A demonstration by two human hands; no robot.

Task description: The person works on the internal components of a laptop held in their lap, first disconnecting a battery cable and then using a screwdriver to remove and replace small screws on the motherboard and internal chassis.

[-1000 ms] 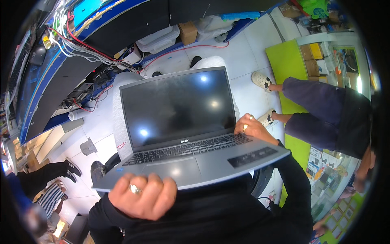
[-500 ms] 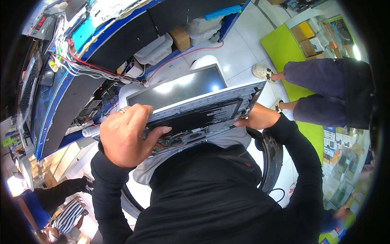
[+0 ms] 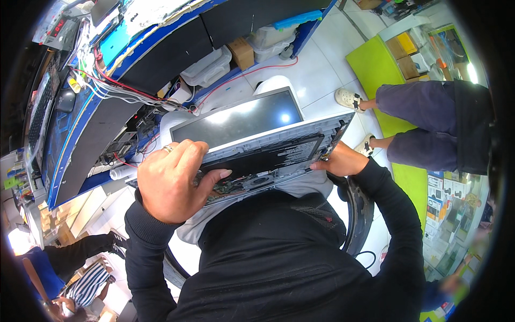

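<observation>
Head view: laptop (image 3: 263, 155) over lap (image 3: 310, 185); white tiled floor (image 3: 324, 56), blue-edged bench (image 3: 171, 51) left.

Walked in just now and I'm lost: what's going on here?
A person holds an open laptop, left hand gripping its left side, right hand its right end. The base is tipped up, its inner parts bare and facing the person. The screen beyond looks dark, with bright reflections.
</observation>
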